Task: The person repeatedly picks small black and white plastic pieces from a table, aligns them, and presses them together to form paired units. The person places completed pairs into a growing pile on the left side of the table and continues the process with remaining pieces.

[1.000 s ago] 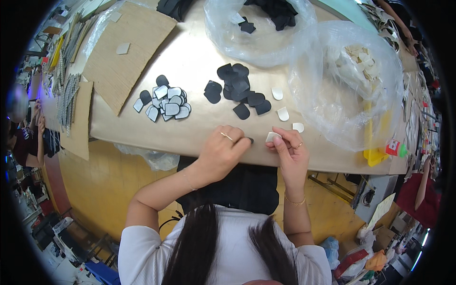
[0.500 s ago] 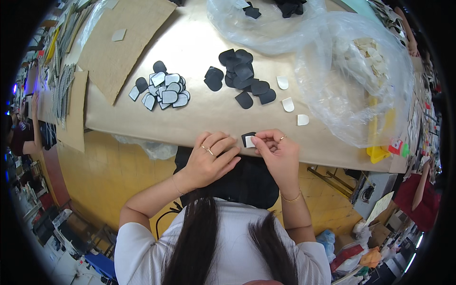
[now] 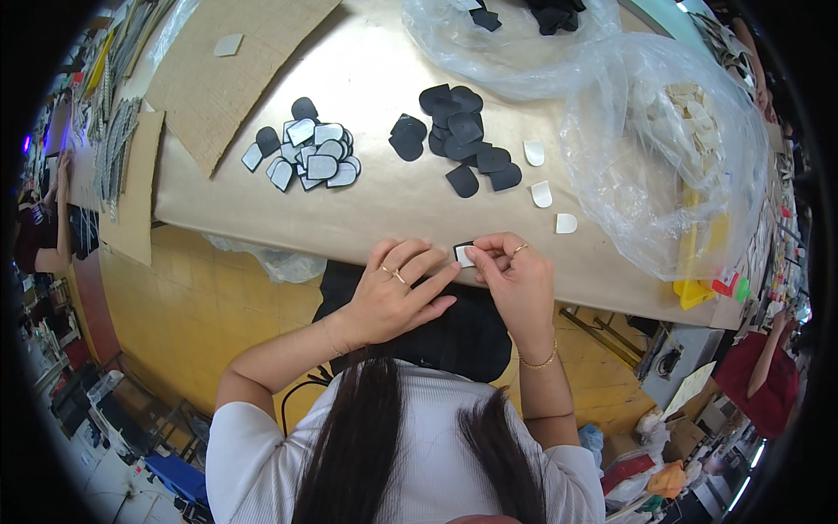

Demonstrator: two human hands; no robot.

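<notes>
At the table's near edge, my right hand pinches a small white arch-shaped piece between thumb and index finger. That white piece lies over a slightly larger black one, whose dark rim shows around it. My left hand is open, palm down, its index fingertip beside the black piece's lower left edge. Three loose white pieces lie in a line beyond my right hand. Plain black arch-shaped pieces form a heap straight ahead, with a smaller black cluster left of it. Farther left is a pile of black pieces with white faces.
A large clear plastic bag with pale pieces inside spreads over the right side. Cardboard sheets cover the left of the table. A yellow tray and a green-capped bottle stand at the right edge. Other people work at both sides.
My left hand has moved right, bringing its index fingertip up to the black piece. The white piece now sits more squarely over the black one. The whole view has shifted slightly.
</notes>
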